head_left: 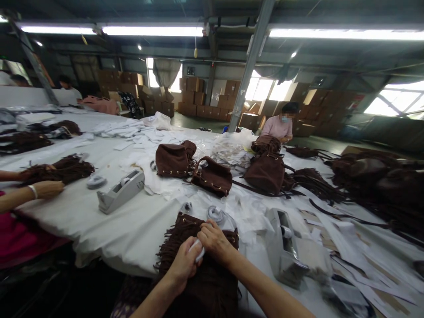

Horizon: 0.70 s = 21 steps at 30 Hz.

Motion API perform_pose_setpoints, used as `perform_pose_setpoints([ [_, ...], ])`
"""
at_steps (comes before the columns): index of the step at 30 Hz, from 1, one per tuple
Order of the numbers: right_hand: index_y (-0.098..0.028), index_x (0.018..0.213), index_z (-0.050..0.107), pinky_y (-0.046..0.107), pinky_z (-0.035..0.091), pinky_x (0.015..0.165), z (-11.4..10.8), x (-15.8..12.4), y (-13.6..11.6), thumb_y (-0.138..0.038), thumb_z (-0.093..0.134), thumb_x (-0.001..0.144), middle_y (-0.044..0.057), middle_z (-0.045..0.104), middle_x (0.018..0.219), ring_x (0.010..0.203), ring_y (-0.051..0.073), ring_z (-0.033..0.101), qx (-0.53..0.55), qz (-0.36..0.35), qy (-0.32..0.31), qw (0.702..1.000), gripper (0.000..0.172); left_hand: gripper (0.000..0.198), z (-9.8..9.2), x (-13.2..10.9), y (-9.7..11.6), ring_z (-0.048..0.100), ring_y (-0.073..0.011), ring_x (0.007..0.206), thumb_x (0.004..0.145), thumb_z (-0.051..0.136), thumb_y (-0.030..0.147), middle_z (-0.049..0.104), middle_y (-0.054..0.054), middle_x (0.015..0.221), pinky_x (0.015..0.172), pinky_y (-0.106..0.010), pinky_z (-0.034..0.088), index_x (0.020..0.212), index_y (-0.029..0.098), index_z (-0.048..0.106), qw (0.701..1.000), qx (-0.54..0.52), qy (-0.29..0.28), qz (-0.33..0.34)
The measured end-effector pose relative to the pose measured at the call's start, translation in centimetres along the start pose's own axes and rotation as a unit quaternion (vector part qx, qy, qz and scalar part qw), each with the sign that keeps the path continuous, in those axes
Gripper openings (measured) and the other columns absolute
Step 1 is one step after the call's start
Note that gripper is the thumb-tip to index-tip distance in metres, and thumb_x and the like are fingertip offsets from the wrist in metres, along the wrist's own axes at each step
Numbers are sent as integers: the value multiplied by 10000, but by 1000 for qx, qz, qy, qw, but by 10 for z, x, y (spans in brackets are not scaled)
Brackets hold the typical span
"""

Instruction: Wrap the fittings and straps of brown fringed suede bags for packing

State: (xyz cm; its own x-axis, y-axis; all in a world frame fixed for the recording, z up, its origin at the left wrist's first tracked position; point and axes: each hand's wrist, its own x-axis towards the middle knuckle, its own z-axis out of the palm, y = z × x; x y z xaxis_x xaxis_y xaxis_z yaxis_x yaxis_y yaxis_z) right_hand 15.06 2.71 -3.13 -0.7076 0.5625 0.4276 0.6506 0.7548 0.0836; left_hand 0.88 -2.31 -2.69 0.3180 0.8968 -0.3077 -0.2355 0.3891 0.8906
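A dark brown fringed bag (215, 278) with small metal eyelets lies at the table's near edge, in front of my body. Over its middle, my left hand (184, 261) is closed around a smooth white rounded object (197, 250), whose kind I cannot make out. My right hand (214, 240) touches the bag just above and to the right, its fingers curled together; what they pinch is hidden. Just beyond the bag's top edge sits a coil of pale grey strap (216, 214), with a small dark-and-clear roll (186, 207) to its left.
Grey tape dispensers stand left (122, 192) and right (285, 247). Brown bags (212, 176) lie farther back, with a dark bag pile (380, 181) at right. A co-worker's hand (49, 189) works on fringe at left; another person (278, 126) stands across the white-covered table (76, 225).
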Motion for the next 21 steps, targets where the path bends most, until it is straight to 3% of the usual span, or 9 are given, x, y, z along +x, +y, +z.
perform_pose_setpoints([
  [4,-167,783,597,338,410,814,20,8,3,-127,462,887,49,611,762,777,181,555,24,80,-38,996,175,415,-2,17,-15,228,-8,297,722,623,552,455,93,505,307,-139,124,799,195,426,998,-27,42,39],
  [6,-159,950,613,353,417,822,20,9,4,-117,484,857,81,637,884,861,201,569,33,111,-33,993,164,417,-6,23,-19,308,-20,315,733,624,552,498,71,527,315,-133,213,795,187,433,997,-65,41,30],
  [8,-156,1200,532,402,396,908,12,3,4,-61,486,790,133,594,1145,1068,242,528,51,151,-23,987,423,409,-11,25,-19,451,-56,397,758,619,542,559,26,577,382,-154,362,830,167,472,995,-100,14,8],
  [10,-163,1351,403,453,339,1008,-1,-12,1,8,445,700,145,451,1361,1253,267,401,78,195,-3,978,674,426,-16,24,-16,553,-98,503,783,599,544,611,-27,638,489,-209,471,877,136,519,991,-128,-8,-26],
  [12,-167,1381,365,458,318,1053,-15,-33,-4,36,393,662,126,414,1399,1297,250,358,109,243,38,963,748,484,-20,21,-11,606,-133,583,808,536,588,648,-75,707,562,-257,514,914,116,554,985,-157,-25,-64],
  [17,-185,1262,495,431,434,998,-33,-70,-30,-43,376,787,97,580,1195,1138,219,524,175,355,147,907,510,642,-26,16,0,656,-197,722,825,368,689,682,-125,788,701,-343,542,935,103,605,968,-203,-69,-128],
  [21,-194,1185,568,426,465,976,-31,-69,-47,-34,364,805,92,606,1150,1111,218,547,194,348,160,903,460,677,-26,12,5,662,-203,718,819,387,688,687,-148,794,696,-331,548,931,64,626,964,-203,-69,-157],
])
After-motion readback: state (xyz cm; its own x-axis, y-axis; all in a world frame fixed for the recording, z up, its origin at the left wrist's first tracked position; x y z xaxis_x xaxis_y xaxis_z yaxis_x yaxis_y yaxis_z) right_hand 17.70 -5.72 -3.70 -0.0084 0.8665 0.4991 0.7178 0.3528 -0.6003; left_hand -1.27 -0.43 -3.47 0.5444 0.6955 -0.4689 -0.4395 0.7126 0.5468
